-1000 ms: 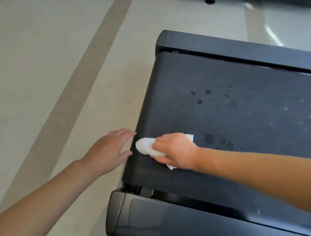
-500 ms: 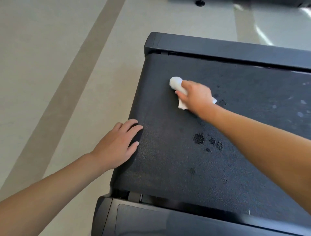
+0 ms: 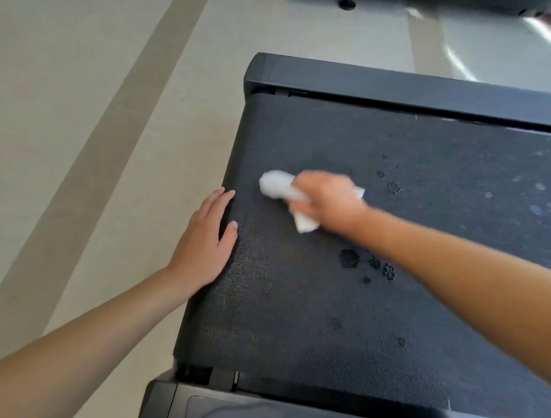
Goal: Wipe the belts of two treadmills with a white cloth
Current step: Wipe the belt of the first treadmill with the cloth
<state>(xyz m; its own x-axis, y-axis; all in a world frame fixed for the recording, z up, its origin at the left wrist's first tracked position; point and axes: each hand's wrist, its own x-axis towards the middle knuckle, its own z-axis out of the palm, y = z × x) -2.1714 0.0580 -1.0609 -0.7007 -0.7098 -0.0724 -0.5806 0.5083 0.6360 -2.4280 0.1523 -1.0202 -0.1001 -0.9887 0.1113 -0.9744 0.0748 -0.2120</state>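
A: what's hard to see here?
B: right hand [image 3: 325,200] is motion-blurred, so individual fingers can't be separated. The treadmill [image 3: 387,86] is cut off at the right and bottom edges of the view; only one end of the belt [image 3: 298,298] shows. Dark object at the top edge [image 3: 347,3] is too cropped to identify
A: cloth?
B: white cloth [image 3: 277,186], crumpled into a wad. One rounded lump sticks out left of the right hand, a flat corner hangs out below the hand, a small tip shows on its right side. The middle is hidden under the hand
A: grip?
B: right fingers are curled round the cloth and hold it down on the belt. Exact finger layout: cannot tell, too blurred
A: where on the belt?
B: left part of the belt, near its left edge, roughly midway between the far side rail and the near side rail [image 3: 208,399]
A: left hand?
B: left hand [image 3: 205,241] lies flat, palm down, on the belt's left edge, fingers straight and close together, thumb apart from them. It holds nothing. Just left of the cloth, not touching it
A: belt surface?
B: black, textured. Cluster of dark wet-looking spots [image 3: 350,258] below the right forearm, smaller ones to the right of the cloth, pale smudges [image 3: 536,209] near the right edge
A: containers?
B: cannot see any; pale floor [image 3: 89,119] with a darker stripe runs left of the treadmill
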